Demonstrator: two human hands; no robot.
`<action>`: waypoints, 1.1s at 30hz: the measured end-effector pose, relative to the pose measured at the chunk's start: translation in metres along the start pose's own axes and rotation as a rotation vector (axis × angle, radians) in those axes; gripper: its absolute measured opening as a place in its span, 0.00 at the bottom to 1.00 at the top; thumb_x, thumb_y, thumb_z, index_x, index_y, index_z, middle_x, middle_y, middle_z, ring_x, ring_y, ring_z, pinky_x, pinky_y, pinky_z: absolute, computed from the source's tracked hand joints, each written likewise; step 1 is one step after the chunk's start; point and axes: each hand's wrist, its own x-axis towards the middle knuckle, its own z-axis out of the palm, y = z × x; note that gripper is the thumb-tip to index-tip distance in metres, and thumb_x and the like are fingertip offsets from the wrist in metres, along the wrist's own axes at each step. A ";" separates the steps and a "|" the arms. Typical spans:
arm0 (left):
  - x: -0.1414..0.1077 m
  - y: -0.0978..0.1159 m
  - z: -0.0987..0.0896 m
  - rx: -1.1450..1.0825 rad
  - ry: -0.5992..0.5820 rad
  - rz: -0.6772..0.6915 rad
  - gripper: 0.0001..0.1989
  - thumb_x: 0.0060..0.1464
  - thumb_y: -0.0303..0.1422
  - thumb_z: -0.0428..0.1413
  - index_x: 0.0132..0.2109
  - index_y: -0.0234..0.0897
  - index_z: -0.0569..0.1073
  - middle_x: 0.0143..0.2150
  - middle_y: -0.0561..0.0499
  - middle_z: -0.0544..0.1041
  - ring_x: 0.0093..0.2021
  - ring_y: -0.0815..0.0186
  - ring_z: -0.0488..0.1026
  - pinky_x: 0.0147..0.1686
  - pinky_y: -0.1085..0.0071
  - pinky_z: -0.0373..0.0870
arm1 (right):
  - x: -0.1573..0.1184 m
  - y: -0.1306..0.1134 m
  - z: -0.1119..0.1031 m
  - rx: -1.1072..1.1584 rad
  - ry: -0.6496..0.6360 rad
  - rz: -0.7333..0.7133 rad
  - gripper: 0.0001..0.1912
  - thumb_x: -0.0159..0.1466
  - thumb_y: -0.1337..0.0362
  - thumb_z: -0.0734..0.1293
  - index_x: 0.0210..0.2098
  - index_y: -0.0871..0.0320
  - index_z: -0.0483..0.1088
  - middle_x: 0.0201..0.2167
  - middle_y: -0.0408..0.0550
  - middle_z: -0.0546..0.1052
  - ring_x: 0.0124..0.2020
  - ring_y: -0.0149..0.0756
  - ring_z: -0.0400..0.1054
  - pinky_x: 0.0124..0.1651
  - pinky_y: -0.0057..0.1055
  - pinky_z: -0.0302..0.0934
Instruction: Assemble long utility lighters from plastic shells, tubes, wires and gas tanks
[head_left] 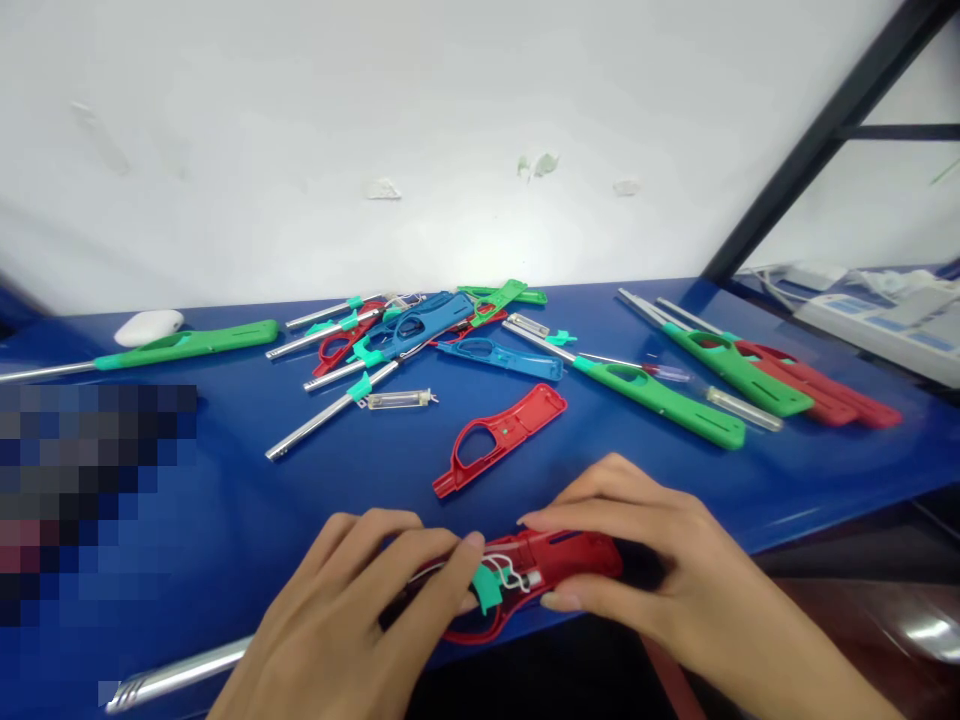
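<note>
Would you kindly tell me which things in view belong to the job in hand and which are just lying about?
Likely part of the job:
held red handle half
white wires
green piece
long metal tube
loose red handle half

Apparently just lying about:
white rounded case
power strip

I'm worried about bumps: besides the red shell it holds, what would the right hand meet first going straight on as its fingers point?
Probably the white wires over the red shell, beside the green piece; the left hand comes just beyond. Depth is hard to judge here.
</note>
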 end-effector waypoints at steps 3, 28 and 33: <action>0.007 -0.004 0.000 -0.025 -0.015 0.038 0.27 0.66 0.23 0.50 0.67 0.48 0.75 0.51 0.54 0.86 0.48 0.59 0.82 0.51 0.60 0.77 | 0.002 -0.001 0.000 0.000 -0.020 0.020 0.22 0.63 0.58 0.86 0.53 0.26 0.85 0.45 0.33 0.84 0.49 0.36 0.77 0.57 0.31 0.70; 0.004 0.010 0.010 -0.149 -0.065 -0.111 0.31 0.62 0.18 0.44 0.60 0.49 0.79 0.52 0.53 0.88 0.47 0.59 0.88 0.37 0.68 0.86 | 0.006 -0.013 -0.003 -0.080 -0.179 0.104 0.14 0.72 0.60 0.79 0.55 0.36 0.85 0.49 0.43 0.78 0.53 0.42 0.73 0.60 0.39 0.67; 0.012 0.006 0.000 -0.045 0.056 -0.049 0.19 0.77 0.31 0.47 0.62 0.49 0.79 0.51 0.56 0.89 0.46 0.60 0.89 0.41 0.67 0.89 | 0.005 -0.010 -0.004 -0.071 -0.174 0.092 0.17 0.71 0.60 0.79 0.57 0.31 0.84 0.49 0.40 0.78 0.52 0.39 0.75 0.59 0.35 0.68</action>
